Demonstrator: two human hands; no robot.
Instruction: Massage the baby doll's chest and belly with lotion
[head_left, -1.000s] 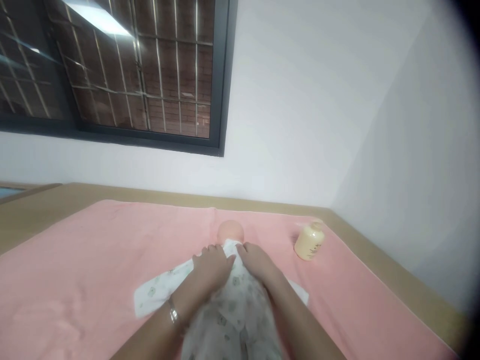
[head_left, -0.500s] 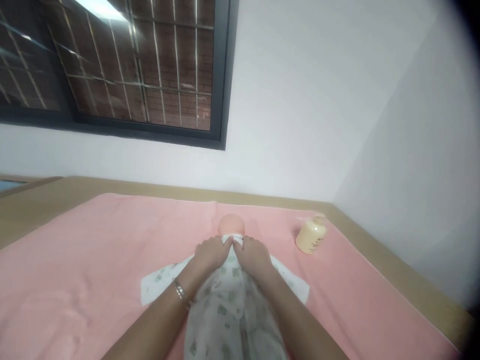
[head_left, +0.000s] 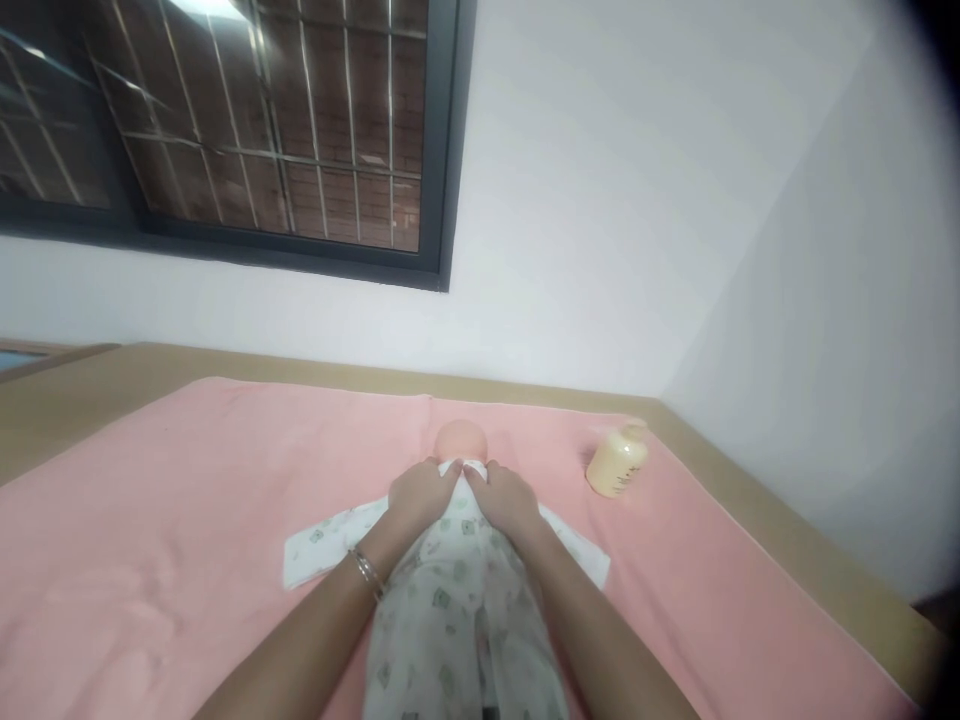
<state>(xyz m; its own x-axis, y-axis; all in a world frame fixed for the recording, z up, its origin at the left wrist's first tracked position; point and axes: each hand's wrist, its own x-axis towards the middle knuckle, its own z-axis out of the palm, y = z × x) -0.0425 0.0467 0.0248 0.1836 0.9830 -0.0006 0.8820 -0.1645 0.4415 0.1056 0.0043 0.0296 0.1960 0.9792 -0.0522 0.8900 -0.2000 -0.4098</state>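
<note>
A doll lies on a pink blanket, its round bald head (head_left: 461, 440) pointing away from me. White baby clothes (head_left: 450, 600) with a small green print cover its body, and the sleeves spread out to both sides. At the neckline my left hand (head_left: 425, 493) is closed on the collar, thumb on top. Just beside it, my right hand (head_left: 504, 500) pinches the other side of the collar. Both thumbs nearly meet below the head. A silver bracelet (head_left: 366, 573) circles my left wrist. The doll's face is not visible.
A cream pump bottle (head_left: 616, 462) stands on the pink blanket (head_left: 187, 480) to the right. The blanket covers a tan surface (head_left: 750, 500) that meets a white wall (head_left: 585, 200). A dark-framed window (head_left: 442, 150) with bars is at upper left.
Both hands stay at the collar, with only a slight shift of the fingers. The sleeves have drawn in a little. The whole view has shifted slightly.
</note>
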